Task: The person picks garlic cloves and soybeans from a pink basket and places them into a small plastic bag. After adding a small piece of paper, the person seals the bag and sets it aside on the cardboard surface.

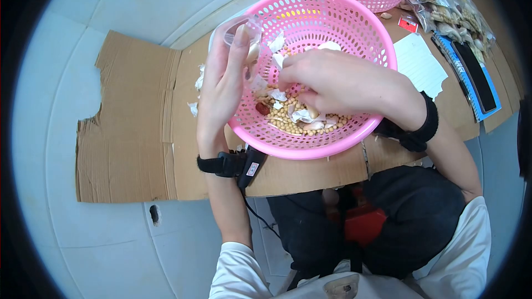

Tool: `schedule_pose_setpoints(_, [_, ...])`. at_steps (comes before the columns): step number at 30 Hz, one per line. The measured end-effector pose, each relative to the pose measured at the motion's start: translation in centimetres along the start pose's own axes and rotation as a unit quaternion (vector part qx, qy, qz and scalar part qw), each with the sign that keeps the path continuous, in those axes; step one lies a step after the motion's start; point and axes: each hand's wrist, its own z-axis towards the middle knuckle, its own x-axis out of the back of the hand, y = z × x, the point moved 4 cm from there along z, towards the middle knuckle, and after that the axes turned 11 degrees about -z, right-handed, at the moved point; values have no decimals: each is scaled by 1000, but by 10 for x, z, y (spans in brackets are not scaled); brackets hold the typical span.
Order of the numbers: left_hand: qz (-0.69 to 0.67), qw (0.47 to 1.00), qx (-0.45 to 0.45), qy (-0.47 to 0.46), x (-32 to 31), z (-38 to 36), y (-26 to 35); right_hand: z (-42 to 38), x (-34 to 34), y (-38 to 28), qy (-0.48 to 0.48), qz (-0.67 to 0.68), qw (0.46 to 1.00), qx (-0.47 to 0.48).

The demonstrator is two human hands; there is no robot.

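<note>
A pink perforated plastic basket (382, 39) stands on the cardboard. Inside lie round tan beans (285, 116), white papery peels (278, 95) and pale pieces that look like garlic cloves (313, 125). At the basket's left rim, my left hand (224, 77) is wrapped round a clear plastic cup (252, 25); something whitish shows in or behind it. My right hand (327, 80) reaches over the right rim down to the beans and peels. Its fingers are curled together, and a pale piece shows by the thumb; what the fingertips grip is hidden.
Behind stands a second pink basket (382, 3) with clear plastic bags in it. To the right are filled clear bags (451, 14), a lined paper sheet (418, 61), and a black phone (475, 75) on a blue notebook (490, 112). Flattened cardboard (124, 133) extends left, with peel scraps (193, 108).
</note>
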Motion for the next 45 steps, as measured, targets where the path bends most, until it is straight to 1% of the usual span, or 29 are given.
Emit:
schedule_pose_setpoints(1, [0,1000,1,2,1,-1,-1,0,3,0,69,13,997,34])
schedule_pose_setpoints(2, [15,1000,10,7,2,0,-2,1,1,2,68,15,997,34])
schedule_pose_setpoints(4, [30,999,18,13,3,0,-4,4,-10,8,-101,-59,993,-22])
schedule_pose_setpoints(6, [-22,999,-6,23,-1,1,-6,3,-12,8,-111,-58,992,-34])
schedule_pose_setpoints(7, [-23,999,-5,24,-1,0,-6,2,-14,8,-122,-54,990,-46])
schedule_pose_setpoints(10, [-8,1000,-1,17,0,0,-3,3,-12,8,-112,-36,991,-64])
schedule_pose_setpoints(14, [13,1000,6,17,2,-1,-4,3,-11,9,-85,-39,994,-55])
schedule_pose_setpoints(20, [25,1000,-2,15,3,1,-5,5,-1,7,-58,-58,994,-74])
schedule_pose_setpoints(22, [31,999,-8,17,3,2,-5,3,4,8,113,-41,992,-27])
schedule_pose_setpoints(23, [23,1000,-9,16,3,2,-5,4,1,11,113,-41,992,-28])
schedule_pose_setpoints(25, [17,1000,-9,14,2,1,-6,7,0,18,116,3,989,-89])
schedule_pose_setpoints(26, [14,1000,-19,14,1,1,-4,9,2,19,116,3,989,-89])
schedule_pose_setpoints(28, [10,999,-31,13,0,2,-4,8,12,22,189,-56,971,-138])
schedule_pose_setpoints(29, [-1,1000,-22,15,0,2,-5,11,10,25,189,-56,971,-139])
schedule_pose_setpoints(30, [-11,1000,-13,17,0,2,-5,10,22,21,334,-50,936,-104])
schedule_pose_setpoints(31, [-11,1000,-13,17,1,2,-4,5,32,16,471,-43,878,-66])
schedule_pose_setpoints(32, [24,1000,-3,8,2,2,-4,-1,36,14,472,-43,878,-66])
schedule_pose_setpoints(33, [59,998,7,-2,2,2,-4,-10,54,3,439,43,893,-86])
schedule_pose_setpoints(34, [59,998,7,-2,2,2,-7,-14,62,-3,403,129,900,-105])
schedule_pose_setpoints(35, [37,999,-15,0,2,4,-11,-15,62,-3,403,129,900,-105])
schedule_pose_setpoints(36, [15,999,-37,3,2,4,-12,-18,64,-6,427,109,895,-61])
schedule_pose_setpoints(37, [15,999,-38,4,4,4,-12,-20,67,-9,450,89,888,-18])
schedule_pose_setpoints(38, [15,1000,-25,0,5,5,-12,-20,66,-8,451,89,888,-17])
schedule_pose_setpoints(40, [15,1000,-11,-3,5,5,-13,-22,63,-10,471,83,877,45])
schedule_pose_setpoints(41, [21,1000,-19,-3,5,5,-12,-20,62,-9,471,83,877,45])
schedule_pose_setpoints(43, [28,999,-24,-3,5,4,-12,-11,52,5,382,175,906,-58])
schedule_pose_setpoints(44, [22,1000,-20,-7,5,4,-13,-9,50,6,382,175,906,-59])
schedule_pose_setpoints(45, [16,1000,-15,-12,4,5,-12,-6,48,4,382,191,904,-30])
